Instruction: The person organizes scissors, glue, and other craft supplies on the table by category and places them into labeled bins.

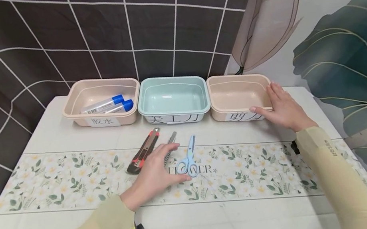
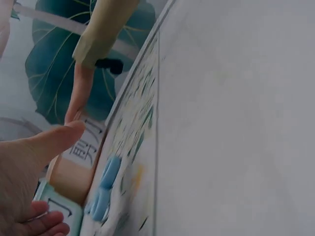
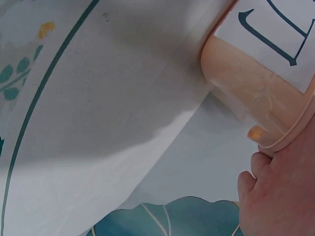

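Observation:
My left hand [image 1: 156, 171] hovers over the table with its fingers and thumb spread and nothing between them. Just right of it lie light-blue scissors [image 1: 191, 157], their handles near the thumb; the handles [image 2: 105, 189] also show in the left wrist view. Partly behind the fingers is a slim grey utility knife [image 1: 171, 138]. A larger red-and-black utility knife [image 1: 144, 151] lies to the left of the hand. My right hand [image 1: 284, 109] grips the near right corner of the right pink box [image 1: 238, 91], thumb on the front rim and fingers along its right side.
A left pink box [image 1: 75, 108] holds two glue tubes [image 1: 118, 108] with blue caps. Between the two pink boxes stands a light-blue box [image 1: 175, 111]. All three have front labels. A floral strip [image 1: 251, 172] crosses the white table; a dark gridded curtain [image 1: 100, 31] hangs behind.

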A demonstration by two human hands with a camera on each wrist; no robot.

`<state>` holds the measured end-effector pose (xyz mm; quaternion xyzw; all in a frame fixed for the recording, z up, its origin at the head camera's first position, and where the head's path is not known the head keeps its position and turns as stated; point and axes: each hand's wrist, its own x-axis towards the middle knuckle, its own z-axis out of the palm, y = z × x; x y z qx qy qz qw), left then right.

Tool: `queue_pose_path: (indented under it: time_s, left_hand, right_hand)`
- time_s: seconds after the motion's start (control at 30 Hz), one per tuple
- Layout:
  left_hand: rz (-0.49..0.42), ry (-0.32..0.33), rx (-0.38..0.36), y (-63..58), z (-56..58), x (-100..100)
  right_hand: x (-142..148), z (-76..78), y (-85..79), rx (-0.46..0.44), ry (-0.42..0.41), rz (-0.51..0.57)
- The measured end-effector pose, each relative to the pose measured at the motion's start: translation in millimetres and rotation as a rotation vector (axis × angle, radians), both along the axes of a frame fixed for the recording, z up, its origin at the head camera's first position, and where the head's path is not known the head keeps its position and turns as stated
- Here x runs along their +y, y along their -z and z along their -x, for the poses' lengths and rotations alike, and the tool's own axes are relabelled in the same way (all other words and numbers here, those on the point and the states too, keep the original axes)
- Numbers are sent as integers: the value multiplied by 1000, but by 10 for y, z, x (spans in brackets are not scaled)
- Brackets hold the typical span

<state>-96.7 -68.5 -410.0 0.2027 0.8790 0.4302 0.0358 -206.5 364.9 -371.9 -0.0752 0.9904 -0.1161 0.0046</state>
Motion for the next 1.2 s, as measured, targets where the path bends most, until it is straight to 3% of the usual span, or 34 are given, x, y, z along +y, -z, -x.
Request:
queue_pose_path:
  time_s: [0.13,0.33,0.8,0.93,1.2]
  left_hand:
    - [-9,5,-24,58,-101,102]
    - [10,-26,-50,87,-165,210]
    - [192,-35,14,99,-76,409]
    - [223,5,11,96,-42,376]
    - [244,176,-4,34,41,193]
  right_hand:
    - [-5,-1,-5,-4,3,-2]
    - [-5,3,-9,2,1,1]
    - [-12,2,-7,1,2,11]
    - [-17,2,-14,4,2,13]
    - [-13,-1,-3,3,1,16]
